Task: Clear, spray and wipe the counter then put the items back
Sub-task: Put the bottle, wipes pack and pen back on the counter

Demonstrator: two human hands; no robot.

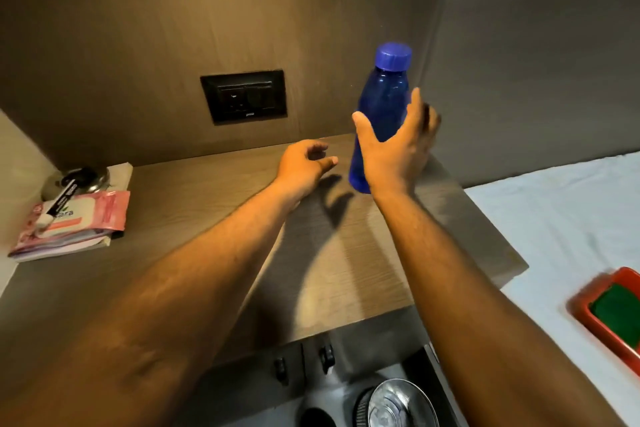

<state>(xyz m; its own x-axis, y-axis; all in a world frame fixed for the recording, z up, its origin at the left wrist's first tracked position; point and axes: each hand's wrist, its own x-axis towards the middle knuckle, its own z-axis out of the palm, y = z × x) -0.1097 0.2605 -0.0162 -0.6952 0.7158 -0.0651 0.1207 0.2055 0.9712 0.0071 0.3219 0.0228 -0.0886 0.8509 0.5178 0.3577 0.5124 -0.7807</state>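
A blue translucent bottle [381, 104] with a blue cap stands at the back right of the wooden counter [214, 215]. My right hand [394, 152] is spread around its lower half, thumb at the bottle's left edge and fingers straight past its right side, not closed on it. My left hand [304, 166] hovers just left of the bottle over the counter, its fingers loosely curled with nothing in them.
At the counter's left lie a pink wipes pack [83, 215] on papers, a black-and-white tube [59, 201] and a steel container [90, 178]. A black socket plate [244, 97] is on the back wall. A red tray [588, 315] holds a green sponge [620, 314] at right. Steel dishes [398, 406] sit below.
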